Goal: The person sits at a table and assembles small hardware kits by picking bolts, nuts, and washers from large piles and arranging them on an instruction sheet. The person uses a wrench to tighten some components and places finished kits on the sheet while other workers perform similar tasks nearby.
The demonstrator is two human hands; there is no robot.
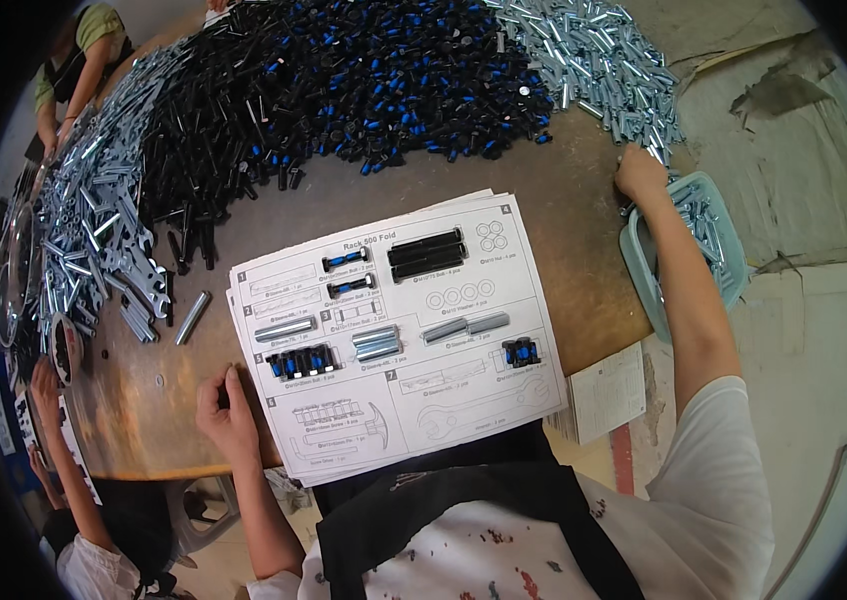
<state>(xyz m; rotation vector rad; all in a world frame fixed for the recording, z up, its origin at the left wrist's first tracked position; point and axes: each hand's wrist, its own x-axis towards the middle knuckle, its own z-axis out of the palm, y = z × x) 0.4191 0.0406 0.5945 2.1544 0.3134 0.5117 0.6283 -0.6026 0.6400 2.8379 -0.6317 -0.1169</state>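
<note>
A printed parts sheet (364,330) lies before me with line drawings in numbered boxes. Long black bolts (426,254), short bolts with blue patches (301,362) and silver sleeves (376,342) rest on it in groups. My left hand (225,412) hovers by the sheet's left edge, fingers loosely curled, the thumb apart, nothing seen in it. At the right, my right hand (642,176) is at the near edge of the silver sleeve pile (604,70), just above a pale green basket (634,255) of silver parts. Its fingers are closed; what they hold is hidden.
Heaps of black bolts (209,130) and blue-patched bolts (394,90) cover the table's far side. Wrenches (149,285) and silver sleeves lie at the left, one loose sleeve (193,318) nearer. A stack of papers (609,395) sits below the basket. Other people work at the left.
</note>
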